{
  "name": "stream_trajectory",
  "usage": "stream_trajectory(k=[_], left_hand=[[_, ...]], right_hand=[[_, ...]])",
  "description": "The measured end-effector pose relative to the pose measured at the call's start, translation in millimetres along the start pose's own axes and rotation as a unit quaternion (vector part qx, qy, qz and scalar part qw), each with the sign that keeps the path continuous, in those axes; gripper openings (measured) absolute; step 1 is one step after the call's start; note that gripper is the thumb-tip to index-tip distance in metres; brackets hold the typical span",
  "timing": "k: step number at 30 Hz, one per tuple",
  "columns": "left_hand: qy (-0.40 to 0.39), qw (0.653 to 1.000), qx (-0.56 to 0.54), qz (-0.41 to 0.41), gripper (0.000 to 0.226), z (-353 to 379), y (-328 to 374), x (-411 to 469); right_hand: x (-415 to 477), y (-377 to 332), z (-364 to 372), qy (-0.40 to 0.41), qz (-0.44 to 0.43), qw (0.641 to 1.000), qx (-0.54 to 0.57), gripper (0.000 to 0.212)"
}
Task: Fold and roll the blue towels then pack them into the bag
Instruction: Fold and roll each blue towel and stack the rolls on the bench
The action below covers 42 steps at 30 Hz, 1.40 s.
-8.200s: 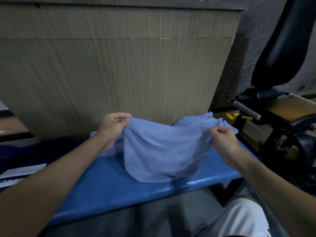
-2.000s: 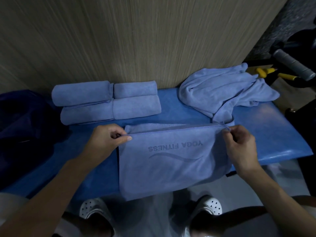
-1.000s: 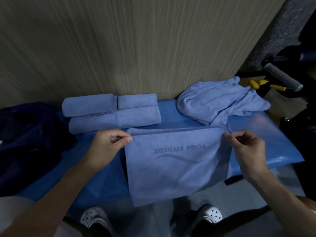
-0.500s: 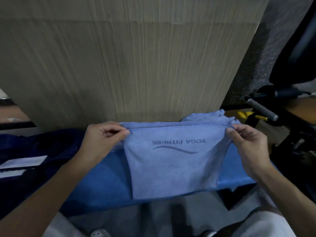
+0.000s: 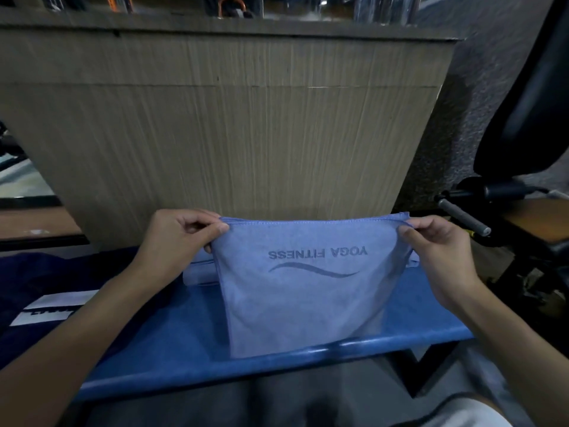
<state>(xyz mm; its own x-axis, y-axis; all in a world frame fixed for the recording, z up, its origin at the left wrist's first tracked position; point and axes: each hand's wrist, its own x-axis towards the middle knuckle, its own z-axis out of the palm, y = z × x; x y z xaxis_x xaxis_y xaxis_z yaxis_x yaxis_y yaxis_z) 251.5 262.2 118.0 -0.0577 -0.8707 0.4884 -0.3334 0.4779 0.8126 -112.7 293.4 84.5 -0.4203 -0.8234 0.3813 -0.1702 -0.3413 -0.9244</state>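
I hold a folded blue towel (image 5: 304,303) up in front of me over the blue bench (image 5: 191,349); its print reads "YOGA FITNESS" upside down. My left hand (image 5: 181,238) pinches its top left corner and my right hand (image 5: 437,251) pinches its top right corner. The towel hangs down to the bench's front edge. Behind it, a sliver of the rolled blue towels (image 5: 200,272) shows beside my left hand. A dark navy bag (image 5: 37,291) with a white label lies at the left end of the bench. The loose towel pile is hidden behind the held towel.
A tall wood-grain panel (image 5: 234,143) stands right behind the bench. Black gym equipment with a padded seat (image 5: 529,97) and a grey handle (image 5: 462,215) stands at the right. My white shorts (image 5: 462,414) show at the bottom right.
The view has tilted up from the bench top to the panel. Both hands have lifted the folded towel higher, so it hangs upright and covers the rolled towels and the loose pile.
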Motion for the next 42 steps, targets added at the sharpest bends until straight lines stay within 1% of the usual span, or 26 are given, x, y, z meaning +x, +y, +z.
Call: stream_trajectory(k=[4, 9, 14, 17, 21, 27, 30, 32, 35, 38, 40, 42], left_hand=[[0.006, 1.0, 0.0, -0.003, 0.015, -1, 3, 1], [-0.002, 1.0, -0.005, 0.003, 0.013, -4, 6, 3], [0.004, 1.0, -0.016, 0.005, 0.007, -7, 8, 7], [0.017, 1.0, -0.004, -0.004, 0.006, -6, 9, 8], [0.026, 0.999, -0.008, -0.026, 0.007, -6, 11, 12], [0.015, 1.0, -0.016, -0.012, 0.01, -9, 17, 15], [0.003, 0.999, -0.028, -0.016, 0.016, -11, 13, 17], [-0.017, 1.0, 0.007, -0.005, 0.021, -13, 11, 18], [-0.052, 0.994, 0.091, 0.032, 0.022, -18, 12, 20], [-0.049, 0.988, 0.135, 0.052, 0.023, -21, 12, 22], [-0.043, 0.984, 0.164, 0.061, 0.019, -20, 13, 23], [-0.045, 0.981, 0.177, 0.056, 0.018, -21, 13, 24]], right_hand=[[0, -5, -1, 0.003, -0.013, 1.0, 0.011, 0.014], [2, -7, -2, 0.004, -0.024, 1.0, 0.012, 0.008], [4, -11, -5, -0.004, -0.032, 0.999, -0.006, 0.014], [3, -13, -5, -0.006, -0.032, 0.999, -0.007, 0.015], [3, -18, -3, -0.014, -0.031, 0.999, -0.009, 0.017], [6, -21, -5, -0.032, -0.017, 0.999, -0.01, 0.023], [8, -22, -3, -0.028, -0.008, 1.0, -0.007, 0.024], [8, -23, -2, -0.025, -0.007, 1.0, -0.001, 0.023], [10, -25, -2, -0.043, -0.008, 0.999, 0.021, 0.016], [10, -25, -3, -0.063, -0.002, 0.998, -0.007, 0.022], [9, -26, -1, -0.071, -0.006, 0.997, -0.031, 0.013], [8, -28, 0, -0.07, -0.012, 0.997, -0.037, 0.014]])
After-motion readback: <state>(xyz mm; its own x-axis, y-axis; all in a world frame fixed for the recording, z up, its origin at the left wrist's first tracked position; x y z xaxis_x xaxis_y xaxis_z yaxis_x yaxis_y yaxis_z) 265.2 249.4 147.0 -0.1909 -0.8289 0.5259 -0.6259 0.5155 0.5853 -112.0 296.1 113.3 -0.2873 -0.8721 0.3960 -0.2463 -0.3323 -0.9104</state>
